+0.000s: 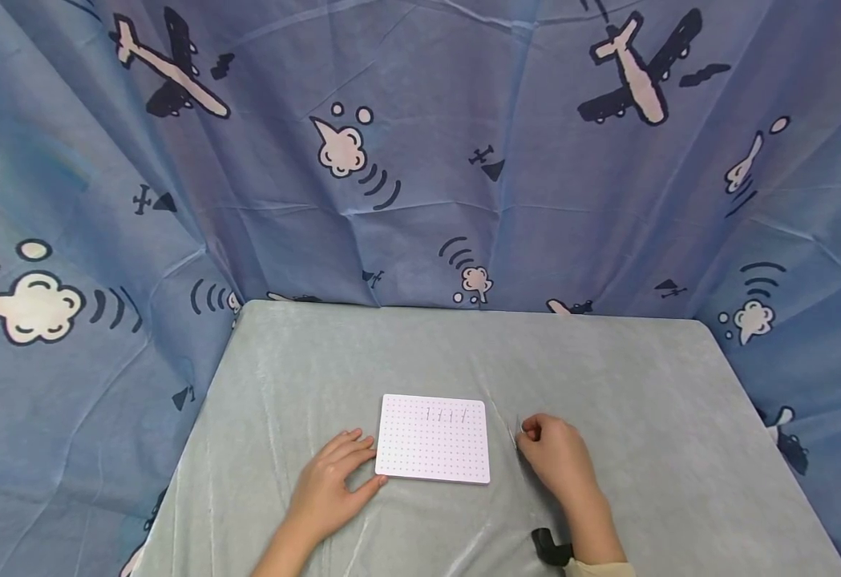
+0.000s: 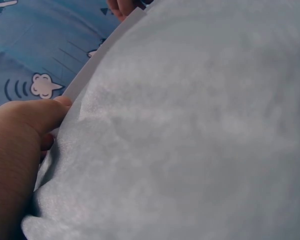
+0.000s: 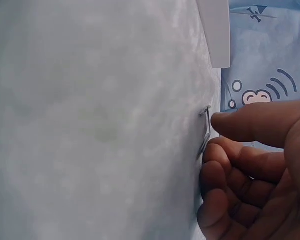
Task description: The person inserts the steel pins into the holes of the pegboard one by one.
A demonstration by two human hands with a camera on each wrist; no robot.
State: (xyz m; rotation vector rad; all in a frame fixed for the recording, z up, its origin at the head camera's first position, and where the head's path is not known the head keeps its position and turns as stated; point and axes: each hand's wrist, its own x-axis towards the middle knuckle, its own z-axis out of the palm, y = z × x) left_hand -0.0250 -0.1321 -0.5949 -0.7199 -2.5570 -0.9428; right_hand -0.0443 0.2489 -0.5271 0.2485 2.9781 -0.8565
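A white board [image 1: 432, 441] with a grid of small holes lies flat on the cloth. Several thin dark pins [image 1: 446, 416] stand in a row near its far edge, towards the right. At the board's near left corner, my left hand [image 1: 329, 486] rests with fingers spread, thumb and fingertips against the edge. To the right of the board is my right hand [image 1: 559, 457], its fingers bent. Thin metal pins [image 3: 207, 127] lie on the cloth right by its fingertips. In the right wrist view, the thumb and forefinger stand apart beside them, with no grip showing.
Grey-green plush cloth [image 1: 651, 409] covers the table and is lightly creased. A blue curtain [image 1: 420, 184] printed with planes and clouds hangs behind and at both sides. On the right wrist sits a black mount [image 1: 551, 549], near a light sleeve [image 1: 596, 569].
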